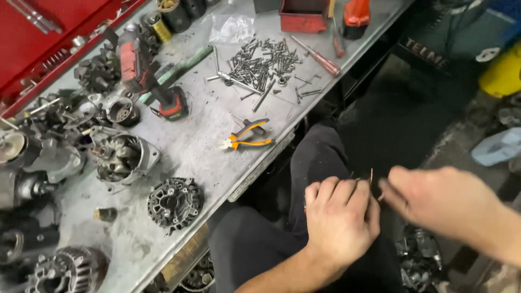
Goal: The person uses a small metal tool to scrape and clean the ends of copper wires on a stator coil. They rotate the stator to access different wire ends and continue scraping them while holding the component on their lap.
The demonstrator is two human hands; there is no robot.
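Left hand [341, 217]: curled into a fist over the lap, pinching thin copper wire ends [371, 176].
Right hand [434, 198]: blurred, fingertips at the wire; grip unclear.
Progress: mid-job, pliers [247, 137] idle on workbench [201, 146].

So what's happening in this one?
A person sits beside a metal workbench, both hands over their lap. The left hand is curled shut around something thin, seemingly copper-coloured wire, whose tip pokes up by its fingers. The right hand, blurred, reaches in toward that tip. On the bench lie orange-handled pliers, a pile of screws, a red cordless driver and several dismantled alternator-like housings. None of those are being touched.
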